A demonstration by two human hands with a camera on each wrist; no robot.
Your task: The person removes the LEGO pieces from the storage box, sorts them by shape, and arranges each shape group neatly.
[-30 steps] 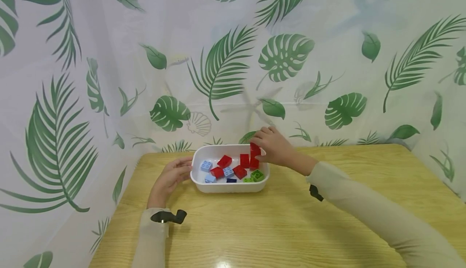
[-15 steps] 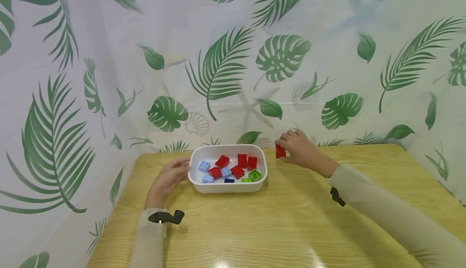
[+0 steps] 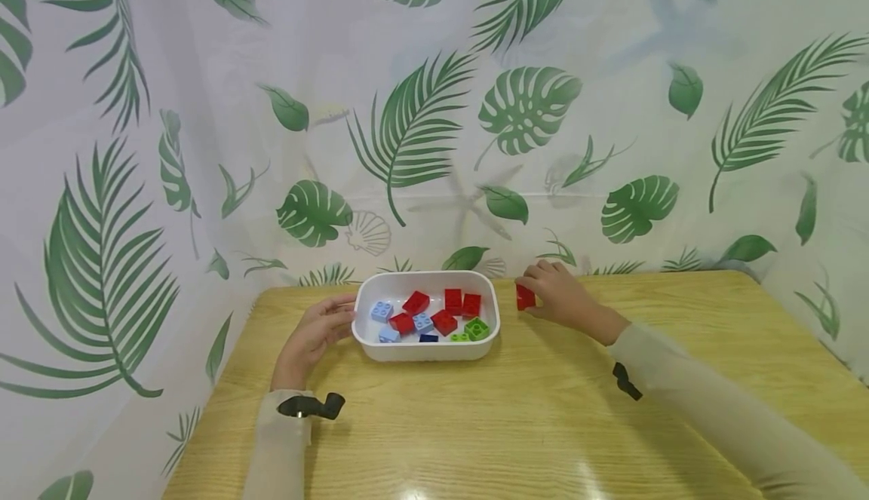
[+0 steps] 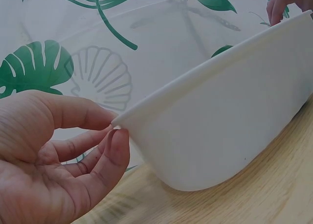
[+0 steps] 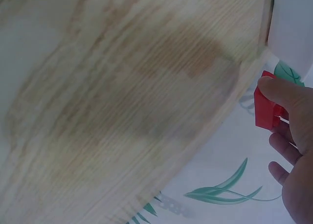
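Note:
A white plastic tub (image 3: 424, 352) stands on the table, with several toy building blocks inside. My left hand (image 3: 317, 334) is at its left end; in the left wrist view, the thumb and a finger (image 4: 117, 145) pinch the tub's rim (image 4: 171, 89). To the right of the tub, my right hand (image 3: 562, 295) holds a red block (image 3: 525, 297) low, at or just above the tabletop. The right wrist view shows that red block (image 5: 264, 106) pinched by the thumb, with other fingers curled below. Whether it touches the table is unclear.
Inside the tub lie red blocks (image 3: 452, 302), light blue blocks (image 3: 382, 311), green blocks (image 3: 477, 328) and a dark blue block (image 3: 428, 338). The wooden table (image 3: 475, 424) meets a leaf-patterned curtain (image 3: 434, 145) behind the tub.
My right hand has taken the red block out of the tub's right end, carried it rightward past the rim, then lowered it toward the table. My left hand has stayed at the tub.

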